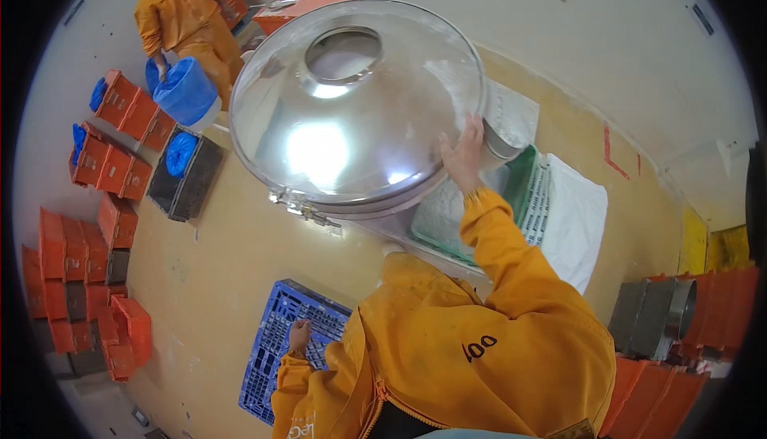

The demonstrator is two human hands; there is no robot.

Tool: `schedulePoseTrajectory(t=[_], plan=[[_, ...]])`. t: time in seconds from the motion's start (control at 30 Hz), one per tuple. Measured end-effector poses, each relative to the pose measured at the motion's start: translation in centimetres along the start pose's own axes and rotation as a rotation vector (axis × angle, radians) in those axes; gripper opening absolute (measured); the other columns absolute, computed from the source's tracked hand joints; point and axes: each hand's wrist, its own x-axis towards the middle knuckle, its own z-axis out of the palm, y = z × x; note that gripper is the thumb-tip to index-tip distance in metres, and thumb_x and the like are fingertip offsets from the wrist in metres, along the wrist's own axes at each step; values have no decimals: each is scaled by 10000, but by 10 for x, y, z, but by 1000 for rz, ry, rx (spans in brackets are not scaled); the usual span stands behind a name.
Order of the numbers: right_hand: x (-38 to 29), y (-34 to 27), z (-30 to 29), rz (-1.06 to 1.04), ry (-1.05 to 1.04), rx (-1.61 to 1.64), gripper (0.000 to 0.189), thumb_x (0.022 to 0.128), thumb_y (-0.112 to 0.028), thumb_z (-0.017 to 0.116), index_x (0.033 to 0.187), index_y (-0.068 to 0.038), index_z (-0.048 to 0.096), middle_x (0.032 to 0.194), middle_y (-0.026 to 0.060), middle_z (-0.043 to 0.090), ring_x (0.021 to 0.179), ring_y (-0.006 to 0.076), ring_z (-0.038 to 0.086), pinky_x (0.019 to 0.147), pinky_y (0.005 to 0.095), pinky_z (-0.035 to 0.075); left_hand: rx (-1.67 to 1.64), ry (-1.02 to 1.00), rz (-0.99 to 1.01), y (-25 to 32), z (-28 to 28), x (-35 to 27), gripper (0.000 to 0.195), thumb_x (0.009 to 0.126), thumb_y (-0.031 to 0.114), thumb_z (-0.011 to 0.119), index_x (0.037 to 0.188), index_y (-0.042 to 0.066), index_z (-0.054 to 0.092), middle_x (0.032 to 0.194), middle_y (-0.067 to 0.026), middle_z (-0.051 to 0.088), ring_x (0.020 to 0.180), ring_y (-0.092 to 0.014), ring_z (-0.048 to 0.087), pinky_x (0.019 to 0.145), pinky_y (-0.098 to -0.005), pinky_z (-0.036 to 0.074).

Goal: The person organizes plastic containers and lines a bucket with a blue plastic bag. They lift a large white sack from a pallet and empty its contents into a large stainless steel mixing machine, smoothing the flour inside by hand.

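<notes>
My right hand (464,154) rests on the right edge of a large round polished-metal machine lid (383,133), thumb and fingers apart. The domed lid has a round port (343,54) near its far side and a clamp (305,208) on its near rim. Just beyond my right hand, a metal outlet spout (502,142) juts out above a green bin (440,217) that has a clear plastic lining. My left hand (299,336) hangs low at my side, above a blue plastic pallet (278,349). Its fingers are curled, with nothing visible in them.
Another person in orange workwear (186,19) stands at the far left, one hand at a blue-lined tub (189,94). Stacked orange crates (66,247) line the left wall. More orange and grey crates (647,319) stand at right. A white sack (575,217) lies beside the bin.
</notes>
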Motion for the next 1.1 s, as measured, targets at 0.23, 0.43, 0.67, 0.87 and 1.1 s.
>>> schedulePoseTrajectory(t=[0.23,0.43,0.67,0.87,1.1], plan=[[113,27,96,314,-88,-458,800,872,-569,428,1462,-71,217,1463,317,190,1379,446,148,1131,490,131,-203,125,96,43,-55,34,242,856,191,610,1003,-2,605,834,-59,623,713,-141,585,648,-280,481],[202,4,128,217,-530,-703,722,938,-492,386,1454,-22,199,1482,273,193,1396,376,158,1143,425,138,-114,-109,-68,65,-59,65,274,851,231,620,1009,8,599,881,-85,620,764,-166,585,709,-302,483],[216,6,182,138,-196,64,624,978,-417,342,1458,-46,197,1504,228,176,1404,365,145,1147,422,118,179,-402,34,165,-109,143,311,906,243,575,1067,-23,586,972,-115,632,924,-179,581,838,-298,462],[208,-65,171,-25,-638,-243,700,933,-407,434,1430,30,207,1481,234,236,1399,362,167,1132,459,141,35,18,420,336,-159,238,306,961,200,510,1149,-38,543,1083,-115,606,1016,-184,563,913,-298,430],[84,-202,192,84,-402,-547,938,847,-527,535,1397,134,159,1465,291,210,1394,372,173,1131,486,131,30,-25,1065,598,-129,347,446,964,235,479,1293,-64,433,1291,-209,487,1217,-294,458,1023,-367,346]])
